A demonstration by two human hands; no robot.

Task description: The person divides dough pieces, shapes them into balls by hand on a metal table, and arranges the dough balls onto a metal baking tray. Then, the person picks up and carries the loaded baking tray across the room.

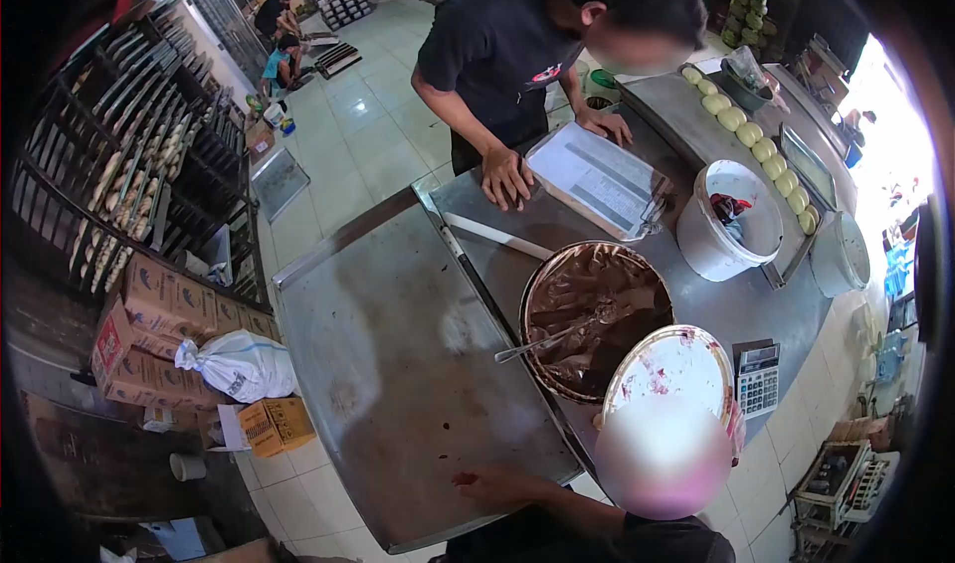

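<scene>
Neither of my hands shows in the head view. A round tub of chocolate spread [637, 294] stands on the metal table, a metal spoon [537, 347] resting in it and its handle over the rim. Left of the tub lies a large, stained metal tray [398, 334]. A stained round white lid [676, 364] is beside the tub. At the lower edge a co-worker's hand [487, 483] rests near the tray's front side. Across the table, another person's hands [507, 178] are at a shallow tray lined with white paper [597, 175].
A white bucket [731, 250] holds dark and red items. Behind it, a row of pale dough balls [751, 133] lies on a long tray. A calculator [759, 376] sits at the table's right. Loaded racks [129, 175] and cardboard boxes [164, 299] stand left. People crouch in the background.
</scene>
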